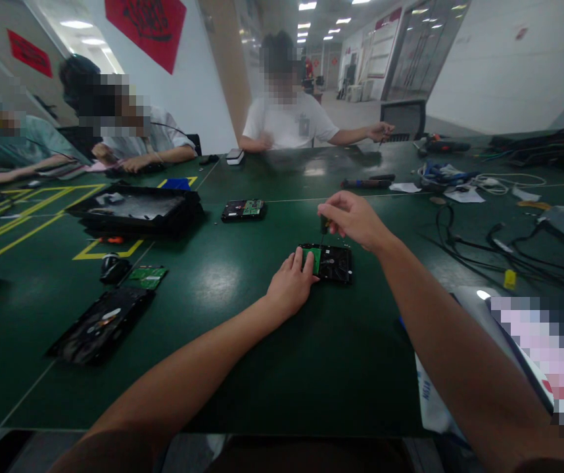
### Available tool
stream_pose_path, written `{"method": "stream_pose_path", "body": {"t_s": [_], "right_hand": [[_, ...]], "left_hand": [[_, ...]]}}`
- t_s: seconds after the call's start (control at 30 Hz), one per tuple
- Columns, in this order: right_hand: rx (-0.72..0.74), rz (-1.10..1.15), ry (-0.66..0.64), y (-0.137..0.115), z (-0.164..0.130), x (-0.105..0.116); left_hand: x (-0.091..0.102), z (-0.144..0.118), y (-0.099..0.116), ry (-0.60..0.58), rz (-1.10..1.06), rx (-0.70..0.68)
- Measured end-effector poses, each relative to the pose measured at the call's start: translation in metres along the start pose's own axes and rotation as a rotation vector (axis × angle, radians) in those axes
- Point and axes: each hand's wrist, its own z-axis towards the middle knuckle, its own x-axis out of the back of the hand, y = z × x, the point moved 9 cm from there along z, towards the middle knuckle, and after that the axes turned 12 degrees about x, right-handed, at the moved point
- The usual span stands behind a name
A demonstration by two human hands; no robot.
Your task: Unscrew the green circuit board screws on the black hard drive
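In the head view a hard drive (337, 265) lies on the green table with its green circuit board (317, 261) facing up. My left hand (290, 282) grips its left part, fingers over the board and thumb at the near edge. Above the drive, my right hand (353, 220) is closed around the handle of a small screwdriver (323, 226). The shaft points straight down, and its tip meets the drive near the board's far right edge; the exact spot is too small to make out. Several tiny screws (344, 240) appear to lie just behind the drive.
Another hard drive (243, 209) lies further back. At left are a black tray (134, 210), a loose circuit board (148, 276) and a dark drive (102, 325). Cables (479, 240) and a plastic bag (434, 387) lie right. A person (289, 118) sits opposite; two more sit left.
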Motion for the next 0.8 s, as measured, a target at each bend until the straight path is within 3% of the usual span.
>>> {"method": "stream_pose_path", "body": {"t_s": [0.27,0.5,0.8], "right_hand": [[0.013,0.103,-0.049,0.0062,0.0037,-0.0057],[0.021,-0.001,-0.023,0.0071,0.0024,-0.0002],[-0.015,0.14,-0.024,0.0089,0.0045,-0.0048]], "left_hand": [[0.0018,-0.0004,0.0007,-0.004,-0.002,-0.003],[0.0014,-0.0005,0.0006,-0.002,-0.005,-0.007],[-0.0005,0.0001,0.0002,0.002,-0.003,0.001]]}}
